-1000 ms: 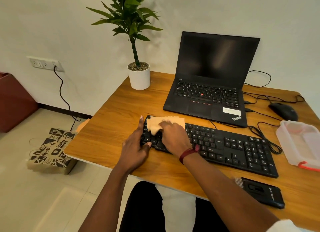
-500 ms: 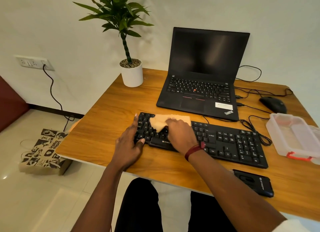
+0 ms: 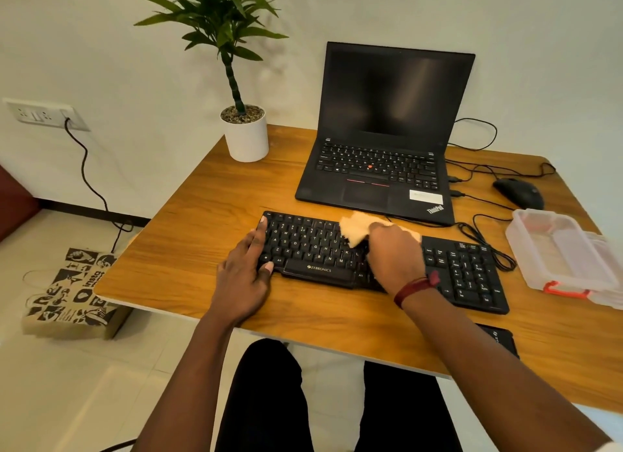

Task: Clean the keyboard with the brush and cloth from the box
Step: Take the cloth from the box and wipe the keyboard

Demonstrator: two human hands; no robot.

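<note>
A black keyboard (image 3: 303, 246) lies across the wooden desk (image 3: 188, 249) in front of me. My right hand (image 3: 394, 252) presses a tan cloth (image 3: 354, 227) onto the keys near the keyboard's middle, fingers closed over it. My left hand (image 3: 246, 273) rests flat against the keyboard's left end, thumb and fingers spread along its edge. The clear plastic box (image 3: 559, 252) with a red latch stands open at the right. A black brush (image 3: 499, 338) lies near the front edge, mostly hidden behind my right forearm.
An open black laptop (image 3: 387, 131) stands behind the keyboard. A potted plant (image 3: 246, 134) is at the back left corner. A black mouse (image 3: 519, 192) and loose cables lie at the back right. A printed paper bag (image 3: 70, 293) sits on the floor at left.
My right hand has slid the cloth rightwards from the keyboard's left end to its middle. The left hand stays at the left end. The view has shifted left and down.
</note>
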